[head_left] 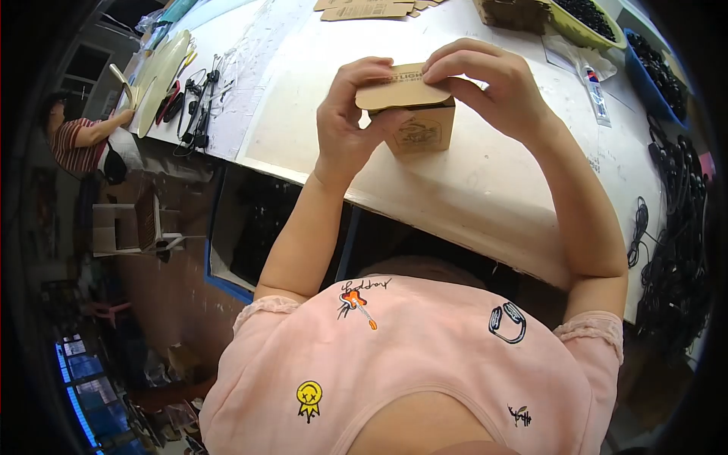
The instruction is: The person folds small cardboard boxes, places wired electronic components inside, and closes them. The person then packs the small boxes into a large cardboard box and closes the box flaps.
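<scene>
A small brown cardboard box with printing on its front and lid stands on the white table before me. Its lid flap is folded over the top, with the front edge still raised a little. My left hand is wrapped round the left side of the box, thumb under the flap's front edge and fingers at the back. My right hand bends over the right side, fingertips pressing on the lid. The inside of the box is hidden.
Flattened cardboard lies at the far edge. Right: a yellow-green basin and a blue basin of black parts, a glue tube, black cables. Left: cables and tools. Another person works at the table's far left.
</scene>
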Tool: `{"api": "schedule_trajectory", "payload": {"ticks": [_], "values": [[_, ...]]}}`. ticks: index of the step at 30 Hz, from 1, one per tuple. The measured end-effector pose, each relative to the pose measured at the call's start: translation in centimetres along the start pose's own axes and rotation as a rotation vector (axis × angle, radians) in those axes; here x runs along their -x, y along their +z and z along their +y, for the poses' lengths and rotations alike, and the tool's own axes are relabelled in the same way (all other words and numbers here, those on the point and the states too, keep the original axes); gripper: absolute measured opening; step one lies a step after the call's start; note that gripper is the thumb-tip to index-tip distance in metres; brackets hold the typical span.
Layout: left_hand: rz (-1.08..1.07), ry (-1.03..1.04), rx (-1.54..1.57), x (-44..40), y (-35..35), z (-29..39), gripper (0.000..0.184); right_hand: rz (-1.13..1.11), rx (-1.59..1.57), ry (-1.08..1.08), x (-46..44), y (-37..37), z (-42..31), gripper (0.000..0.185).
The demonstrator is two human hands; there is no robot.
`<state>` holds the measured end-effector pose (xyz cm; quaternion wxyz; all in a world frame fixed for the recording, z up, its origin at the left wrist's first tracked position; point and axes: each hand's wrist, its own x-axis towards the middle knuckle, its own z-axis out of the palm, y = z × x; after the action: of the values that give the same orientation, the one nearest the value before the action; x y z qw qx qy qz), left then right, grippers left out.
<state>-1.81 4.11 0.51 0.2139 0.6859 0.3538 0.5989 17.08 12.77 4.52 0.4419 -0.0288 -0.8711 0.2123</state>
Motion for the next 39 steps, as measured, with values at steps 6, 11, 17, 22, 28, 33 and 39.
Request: {"api": "schedule_trajectory", "payload": {"ticks": [6, 11, 17, 22, 28, 33, 39], "values": [[0.015, -0.007, 0.045, 0.0, -0.2, 0.2, 0.043, 0.057, 0.124, -0.171, 0.2, 0.8, -0.7, 0.023], [-0.011, 0.015, 0.046, 0.1, -0.2, 0.0, 0.039, 0.083, 0.107, -0.134, 0.3, 1.0, -1.1, 0.022], [-0.036, 0.040, 0.055, 0.1, -0.6, 0.4, 0.031, 0.017, -0.049, 0.023, 0.1, 0.6, -1.4, 0.024], [-0.012, -0.010, -0.017, 0.1, -0.3, 0.7, 0.029, 0.022, -0.164, 0.093, -0.4, 0.4, -1.6, 0.016], [0.024, 0.051, 0.054, 0.1, -0.1, -0.1, 0.037, 0.064, -0.010, 0.069, 0.1, 1.1, -0.5, 0.019], [0.008, 0.190, -0.007, 0.3, -0.4, -1.1, 0.036, 0.034, -0.005, 0.027, 0.1, 0.6, -0.1, 0.017], [0.012, 0.261, -0.223, 0.7, -0.2, -0.9, 0.023, -0.084, -0.061, -0.008, 0.6, -0.2, 0.7, 0.017]]}}
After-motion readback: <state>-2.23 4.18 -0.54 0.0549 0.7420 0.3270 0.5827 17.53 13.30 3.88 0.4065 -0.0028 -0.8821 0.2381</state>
